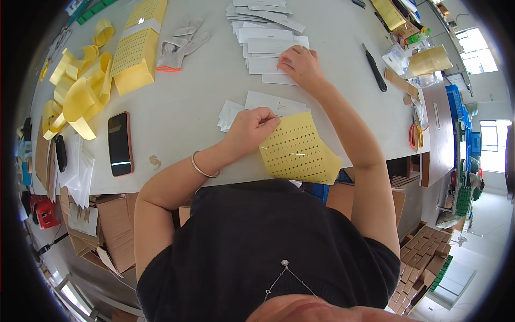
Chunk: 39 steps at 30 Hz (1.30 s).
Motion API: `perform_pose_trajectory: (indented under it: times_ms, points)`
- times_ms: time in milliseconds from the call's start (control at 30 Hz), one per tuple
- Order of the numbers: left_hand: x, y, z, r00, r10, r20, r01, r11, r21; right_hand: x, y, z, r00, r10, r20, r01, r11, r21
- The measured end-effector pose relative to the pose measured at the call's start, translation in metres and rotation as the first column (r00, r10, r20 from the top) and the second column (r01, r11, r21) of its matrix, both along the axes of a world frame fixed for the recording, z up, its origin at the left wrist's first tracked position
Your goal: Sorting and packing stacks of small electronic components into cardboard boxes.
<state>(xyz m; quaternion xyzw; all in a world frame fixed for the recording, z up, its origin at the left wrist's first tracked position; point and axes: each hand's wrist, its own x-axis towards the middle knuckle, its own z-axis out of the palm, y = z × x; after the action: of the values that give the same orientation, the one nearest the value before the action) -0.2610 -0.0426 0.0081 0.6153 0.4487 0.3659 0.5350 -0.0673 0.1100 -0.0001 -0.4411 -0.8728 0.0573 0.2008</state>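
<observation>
In my left hand is a yellow sheet of small dark labels, pinched between thumb and fingers at its upper left corner. The sheet bends and hangs over the table's near edge. Farther off, my right hand rests on a spread stack of flat white packets, its fingers curled and pressed together. Whatever is between those fingertips is too small to make out. Just beyond my left hand lie a white packet and a smaller white piece.
On the left are a phone, a work glove, a banded stack of yellow label sheets and curled yellow backing strips. To the right lie a black-handled tool, scissors and a tape roll.
</observation>
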Motion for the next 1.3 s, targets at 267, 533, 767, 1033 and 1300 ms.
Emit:
perform_pose_trajectory:
  times_ms: [267,533,767,1033,1300]
  points:
    - [-0.001,0.0,0.008,0.998,-0.048,-0.046,0.048,0.999,0.002,0.023,-0.029,0.01,0.99,0.111,0.091,-0.118,0.99,0.08]
    - [0.001,-0.008,0.007,0.995,-0.073,-0.071,0.077,0.996,0.047,0.024,-0.053,0.034,0.996,0.034,0.081,-0.02,0.986,-0.168]
    - [0.001,-0.008,0.007,0.991,-0.066,-0.118,0.076,0.993,0.087,0.026,-0.09,0.057,0.96,0.074,-0.27,-0.227,0.768,-0.599]
    - [0.004,-0.008,0.002,0.994,-0.043,-0.097,0.051,0.995,0.086,0.014,-0.124,0.062,0.9,0.426,-0.088,-0.43,0.903,-0.019]
    - [0.005,-0.006,0.001,0.998,-0.008,-0.07,0.011,0.999,0.047,0.031,-0.061,0.039,0.949,0.172,-0.263,-0.198,0.978,-0.073]
